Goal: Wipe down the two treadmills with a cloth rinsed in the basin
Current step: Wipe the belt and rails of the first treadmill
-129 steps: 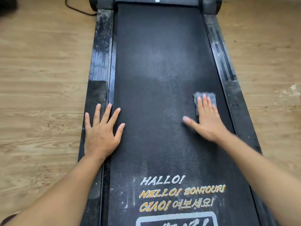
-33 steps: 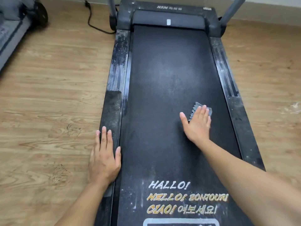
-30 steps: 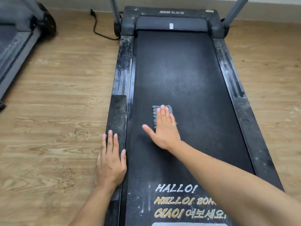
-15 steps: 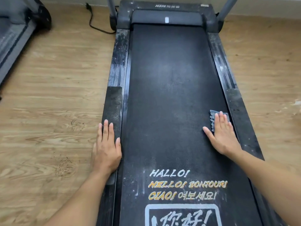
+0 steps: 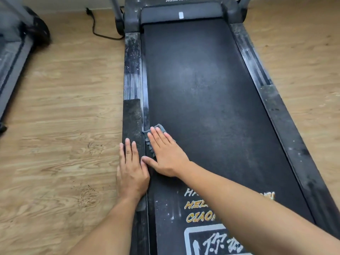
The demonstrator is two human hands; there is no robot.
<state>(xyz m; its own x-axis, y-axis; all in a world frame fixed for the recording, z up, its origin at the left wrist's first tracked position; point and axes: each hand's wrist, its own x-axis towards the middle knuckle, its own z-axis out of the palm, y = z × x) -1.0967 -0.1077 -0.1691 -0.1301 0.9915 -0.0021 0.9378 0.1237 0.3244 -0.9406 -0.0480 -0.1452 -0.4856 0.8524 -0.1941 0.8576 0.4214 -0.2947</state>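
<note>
- Nearest us, yellow and white greeting lettering [image 5: 195,205] is printed on the black rubber treadmill belt [image 5: 202,89], partly hidden by our right forearm.
- Our left hand [image 5: 131,168] rests flat on the dusty black left side rail [image 5: 131,70]. Its fingers [image 5: 128,150] are straight, together and holding nothing, and we judge it a brace.
- Our right hand [image 5: 166,153] lies flat just beside it, thumb close to or touching the left hand. Its straight fingers [image 5: 156,137] press down on the small grey ribbed cloth [image 5: 158,128] and are not curled round it.
- The cloth sits at the belt's left edge, against the left rail, mostly under the right fingers and showing ahead of the fingertips and to their left. Its long axis seems to run along the belt. The right hand is on it, while the left is just beside it, apparently not touching.
- The rail blocks travel leftward, so we judge the coming stroke must go rightward across the belt or forward along it.
- Beyond, the belt shows a pale dusty patch, and the black right side rail [image 5: 276,107] looks dusty too.
- Farthest are the grey motor cover [image 5: 202,11], a black power cable [image 5: 95,28] on the wooden plank floor [image 5: 55,107], and a second grey treadmill [image 5: 11,52] at the left edge.
- Count: two hands, one cloth, two treadmills, one cable; no basin in view.
</note>
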